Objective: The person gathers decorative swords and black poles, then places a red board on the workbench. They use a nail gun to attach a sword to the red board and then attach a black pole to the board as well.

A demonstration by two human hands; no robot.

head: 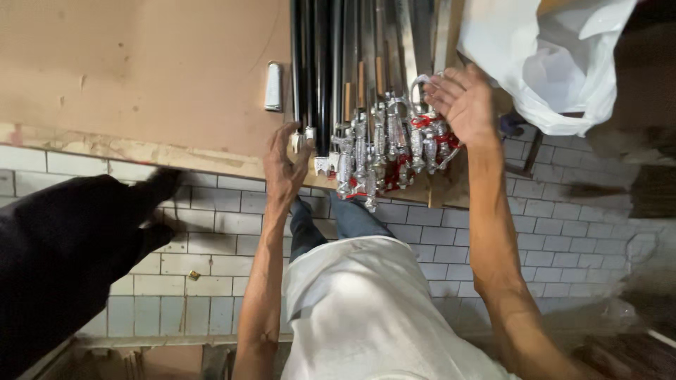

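A worn brown tabletop (141, 63) stands over a floor of pale rectangular tiles (563, 211), its near edge chipped and rough, and on it a row of swords (366, 105) lies side by side, blades and dark scabbards running away out of the top of the frame so that their far ends are cut off. Their ornate silver hilts (380, 151), tied with red cord, overhang the near edge in a tight cluster where one cannot be told cleanly from the next. The person's left hand (285, 162) rests at the tabletop's edge with its fingers curled up against the ends of the black scabbards; whether it grips one or only steadies it is hard to tell. The right hand (461, 102) lies spread and relaxed over the rightmost hilts, fingertips touching a silver guard, with nothing clasped in it. A small silver fitting (273, 86) lies alone on the tabletop just left of the scabbards. A white plastic bag (556, 63) bulges in at the upper right, its contents hidden. At left, a dark-clothed figure (63, 253) is only partly in view and blurred.
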